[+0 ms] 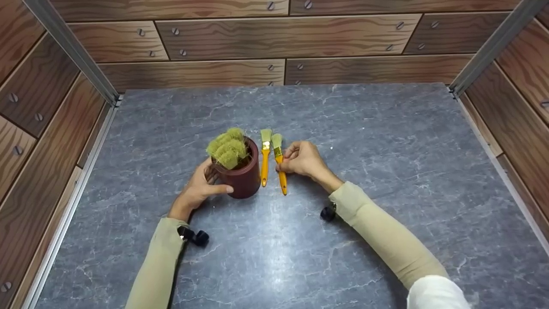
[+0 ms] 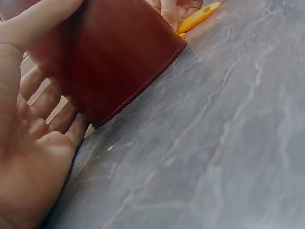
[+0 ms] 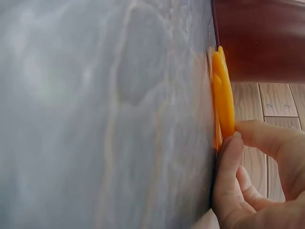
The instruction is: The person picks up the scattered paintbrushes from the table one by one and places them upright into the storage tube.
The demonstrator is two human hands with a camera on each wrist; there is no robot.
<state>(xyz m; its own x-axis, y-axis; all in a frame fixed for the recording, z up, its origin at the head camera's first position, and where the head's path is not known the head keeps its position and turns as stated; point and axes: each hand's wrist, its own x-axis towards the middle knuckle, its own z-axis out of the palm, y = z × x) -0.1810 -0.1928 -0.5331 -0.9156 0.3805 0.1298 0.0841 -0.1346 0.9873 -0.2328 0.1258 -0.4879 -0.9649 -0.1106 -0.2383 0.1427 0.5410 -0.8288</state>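
In the head view my left hand (image 1: 199, 185) holds a dark red plant pot (image 1: 245, 182) from its left side, thumb across the front and fingers round behind. Bristly yellow-green tufts (image 1: 227, 148) of a plant fill the pot's top. Up close in the left wrist view, the pot's smooth wall (image 2: 119, 52) leans in the frame with its base edge along the tabletop. My right hand (image 1: 304, 159) pinches the orange handle of a paintbrush (image 1: 282, 175) between thumb and fingertips. A second paintbrush (image 1: 265, 165) lies between that brush and the pot, bristles pointing away from me.
A grey marbled tabletop (image 1: 386, 141) carries all of these. Wood-patterned panels (image 1: 283, 38) stand at the back and on both sides, with metal posts (image 1: 77, 56) in the corners. Small black devices (image 1: 328, 213) sit at both wrists.
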